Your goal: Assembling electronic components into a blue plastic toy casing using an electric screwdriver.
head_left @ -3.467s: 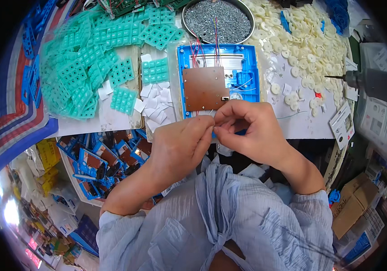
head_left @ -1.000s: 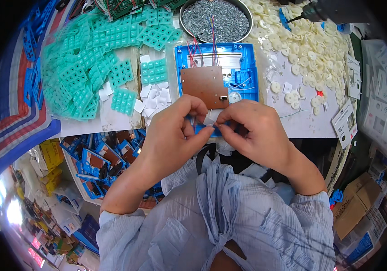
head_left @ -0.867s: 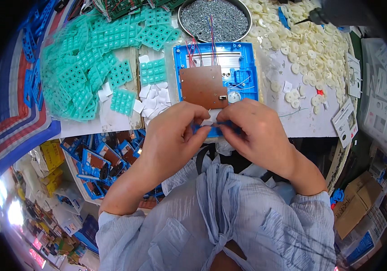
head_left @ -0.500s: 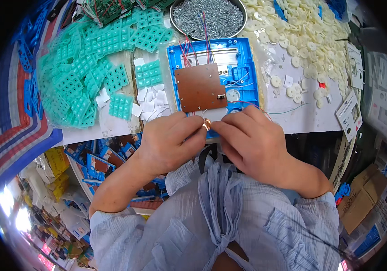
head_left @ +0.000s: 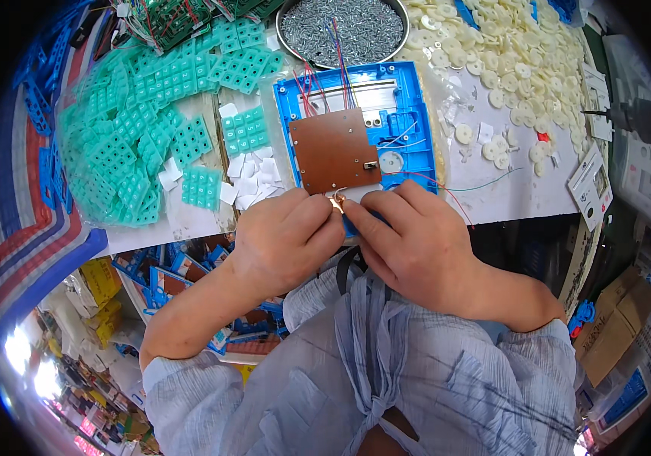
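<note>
A blue plastic casing point(head_left: 424, 152) lies before me, with a brown circuit board point(head_left: 331, 150) resting face down over its left half. At the near edge of that board, a small copper-coloured metal piece point(head_left: 337, 204) is pinched in the fingertips of my left hand point(head_left: 283, 242). From the other side my right hand point(head_left: 422, 242) closes thumb and index finger on the same piece, close to a thin pale wire. Red and blue wires point(head_left: 338, 61) rise from the casing's far side. The fingertips partly hide the metal piece and the casing's near edge.
Turquoise rubber keypads point(head_left: 120, 144) heap up at left, beside white paper squares point(head_left: 253, 176). A round metal bowl point(head_left: 280, 34) of screws stands behind the casing. Cream plastic discs point(head_left: 508, 68) spread at right. Under the table edge sit more blue casings point(head_left: 166, 283).
My fingers have shifted slightly on the copper-coloured piece, and more of it shows between them. The whole scene has slid a little as my head moved; the board stays on the casing.
</note>
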`<act>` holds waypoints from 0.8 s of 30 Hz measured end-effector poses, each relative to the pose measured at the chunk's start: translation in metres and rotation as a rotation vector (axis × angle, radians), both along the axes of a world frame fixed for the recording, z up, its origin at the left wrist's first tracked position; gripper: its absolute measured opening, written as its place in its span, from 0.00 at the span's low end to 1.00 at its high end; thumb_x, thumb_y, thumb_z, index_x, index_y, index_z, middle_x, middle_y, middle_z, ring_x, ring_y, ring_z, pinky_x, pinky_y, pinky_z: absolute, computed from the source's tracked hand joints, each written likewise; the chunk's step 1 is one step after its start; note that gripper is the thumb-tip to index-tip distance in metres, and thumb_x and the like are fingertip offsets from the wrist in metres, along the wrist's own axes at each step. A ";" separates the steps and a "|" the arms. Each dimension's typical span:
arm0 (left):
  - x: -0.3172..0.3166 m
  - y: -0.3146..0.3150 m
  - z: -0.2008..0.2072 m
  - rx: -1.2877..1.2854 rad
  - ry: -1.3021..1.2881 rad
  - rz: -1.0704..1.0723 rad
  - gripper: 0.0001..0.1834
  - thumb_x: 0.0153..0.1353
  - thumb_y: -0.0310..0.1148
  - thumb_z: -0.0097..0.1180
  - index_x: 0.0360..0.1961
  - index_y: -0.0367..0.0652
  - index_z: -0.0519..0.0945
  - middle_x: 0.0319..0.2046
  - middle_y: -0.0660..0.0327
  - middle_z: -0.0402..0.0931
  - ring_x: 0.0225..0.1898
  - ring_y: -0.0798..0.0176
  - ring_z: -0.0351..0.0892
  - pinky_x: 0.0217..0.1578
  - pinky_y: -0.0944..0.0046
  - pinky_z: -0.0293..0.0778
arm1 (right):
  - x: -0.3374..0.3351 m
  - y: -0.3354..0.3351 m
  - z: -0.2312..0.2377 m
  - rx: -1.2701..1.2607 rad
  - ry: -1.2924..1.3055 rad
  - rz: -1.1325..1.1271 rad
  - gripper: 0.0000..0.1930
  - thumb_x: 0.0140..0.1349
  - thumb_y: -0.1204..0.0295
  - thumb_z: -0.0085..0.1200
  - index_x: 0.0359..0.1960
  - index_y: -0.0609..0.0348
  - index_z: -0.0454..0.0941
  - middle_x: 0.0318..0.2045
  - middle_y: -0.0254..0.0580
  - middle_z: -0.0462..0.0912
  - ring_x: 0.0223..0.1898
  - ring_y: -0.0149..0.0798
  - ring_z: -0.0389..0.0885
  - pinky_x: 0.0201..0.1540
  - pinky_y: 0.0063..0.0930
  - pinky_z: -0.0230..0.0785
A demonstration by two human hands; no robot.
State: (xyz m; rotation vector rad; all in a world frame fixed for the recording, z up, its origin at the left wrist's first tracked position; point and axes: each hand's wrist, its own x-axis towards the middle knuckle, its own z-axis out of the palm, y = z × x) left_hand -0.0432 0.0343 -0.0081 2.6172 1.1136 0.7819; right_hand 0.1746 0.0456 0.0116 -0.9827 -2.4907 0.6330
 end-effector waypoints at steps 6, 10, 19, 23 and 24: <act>0.000 0.003 0.004 -0.014 0.029 -0.033 0.11 0.39 0.28 0.63 0.28 0.44 0.78 0.29 0.64 0.69 0.24 0.65 0.73 0.17 0.64 0.70 | -0.003 -0.001 -0.002 -0.006 -0.027 -0.013 0.24 0.49 0.72 0.62 0.50 0.66 0.82 0.36 0.37 0.77 0.37 0.39 0.76 0.36 0.32 0.71; -0.001 0.004 0.010 -0.043 0.101 -0.009 0.10 0.42 0.29 0.63 0.28 0.44 0.79 0.30 0.64 0.71 0.27 0.63 0.76 0.20 0.63 0.72 | -0.006 -0.005 -0.003 0.042 -0.176 0.013 0.23 0.52 0.71 0.59 0.51 0.67 0.81 0.38 0.37 0.77 0.40 0.38 0.75 0.35 0.31 0.67; 0.007 -0.009 0.016 -0.435 -0.266 0.349 0.10 0.50 0.22 0.70 0.34 0.37 0.82 0.34 0.56 0.71 0.35 0.56 0.75 0.34 0.63 0.71 | -0.005 -0.005 0.002 0.050 -0.221 0.045 0.25 0.54 0.71 0.56 0.55 0.68 0.79 0.39 0.36 0.76 0.40 0.36 0.74 0.36 0.30 0.66; 0.011 -0.014 0.011 -0.453 -0.313 0.404 0.08 0.52 0.20 0.67 0.33 0.36 0.81 0.35 0.56 0.69 0.37 0.57 0.72 0.37 0.64 0.70 | -0.004 -0.004 0.003 0.052 -0.241 0.065 0.25 0.55 0.71 0.56 0.55 0.68 0.79 0.39 0.36 0.76 0.40 0.36 0.74 0.36 0.30 0.66; 0.009 -0.016 0.008 -0.459 -0.336 0.415 0.07 0.53 0.19 0.65 0.33 0.36 0.80 0.36 0.56 0.69 0.37 0.58 0.72 0.38 0.64 0.69 | -0.005 -0.004 0.002 0.050 -0.239 0.078 0.25 0.55 0.71 0.56 0.56 0.68 0.78 0.39 0.36 0.76 0.40 0.36 0.74 0.36 0.30 0.66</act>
